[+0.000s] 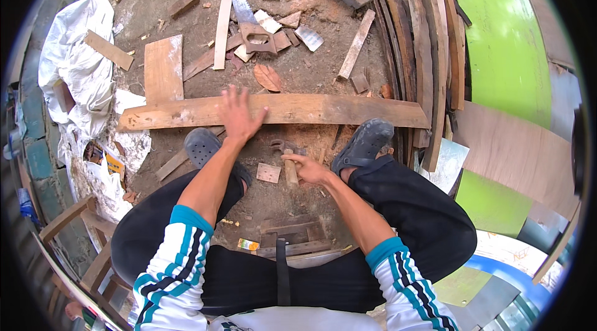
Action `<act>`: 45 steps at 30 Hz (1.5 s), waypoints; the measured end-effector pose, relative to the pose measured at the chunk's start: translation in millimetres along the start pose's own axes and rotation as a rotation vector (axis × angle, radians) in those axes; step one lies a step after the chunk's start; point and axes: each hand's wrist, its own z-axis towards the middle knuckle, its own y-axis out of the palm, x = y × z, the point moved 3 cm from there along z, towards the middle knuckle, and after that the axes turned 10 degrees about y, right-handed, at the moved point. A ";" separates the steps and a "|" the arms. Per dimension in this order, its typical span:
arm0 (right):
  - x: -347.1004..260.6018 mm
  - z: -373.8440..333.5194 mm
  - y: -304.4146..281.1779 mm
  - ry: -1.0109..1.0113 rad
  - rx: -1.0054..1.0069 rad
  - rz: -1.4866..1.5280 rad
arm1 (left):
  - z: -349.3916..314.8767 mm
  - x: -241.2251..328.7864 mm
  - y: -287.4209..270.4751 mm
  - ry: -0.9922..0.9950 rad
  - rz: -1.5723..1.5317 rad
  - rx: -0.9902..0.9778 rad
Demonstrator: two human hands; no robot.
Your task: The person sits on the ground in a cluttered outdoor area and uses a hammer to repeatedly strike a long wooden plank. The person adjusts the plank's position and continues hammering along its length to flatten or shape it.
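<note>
A long wooden plank (pixel 348 109) lies crosswise in front of my feet. On it, left of its middle, rests my left hand (pixel 241 116), open with the fingers spread flat. Between my shoes my right hand (pixel 313 170) is closed round a claw hammer (pixel 290 172), which has a pale wooden handle and a dark metal head pointing toward the plank. A small square wood piece (pixel 268 173) lies on the ground left of the hammer. A brown leaf (pixel 267 77) lies just beyond the plank.
A handsaw (pixel 244 10) lies among wood offcuts at the far middle. Long boards (pixel 423 38) are stacked on the right beside a bright green panel (pixel 504 38). A white sack (pixel 78 63) sits at the left. My grey shoes (pixel 371 138) stand close to the plank.
</note>
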 end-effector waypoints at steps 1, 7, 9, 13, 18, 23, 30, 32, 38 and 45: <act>-4.0 -1.1 -3.6 0.110 -0.018 0.165 | 2.0 10.8 -4.8 0.092 -0.037 -0.048; -10.2 -2.7 14.0 0.272 0.075 0.124 | 0.6 39.8 -20.7 0.330 -0.084 -0.096; 14.2 10.0 10.0 0.154 0.188 -0.096 | 7.2 68.6 -18.8 0.330 -0.124 -0.093; 20.8 4.8 9.2 0.204 0.549 -0.520 | 12.5 79.3 -15.3 0.350 -0.051 -0.202; 30.9 -35.1 -1.0 0.217 0.171 0.150 | 14.1 17.1 0.0 0.446 -0.119 -0.089; 29.7 -68.1 -13.5 0.221 0.229 0.425 | -4.8 14.3 -17.7 0.468 0.194 -0.175; -2.4 -83.1 3.8 0.022 0.441 0.276 | -6.2 -26.6 -4.6 0.651 0.199 -0.041; -6.8 -84.9 2.2 -0.085 0.503 0.283 | 5.8 -28.6 -4.9 0.705 0.179 -0.022; -32.7 -88.4 11.0 -0.338 0.652 0.410 | -5.1 -11.5 -22.7 0.694 0.019 -0.087; -55.4 -66.1 5.9 -0.265 0.744 0.382 | -12.8 -8.1 -17.3 0.670 0.047 0.031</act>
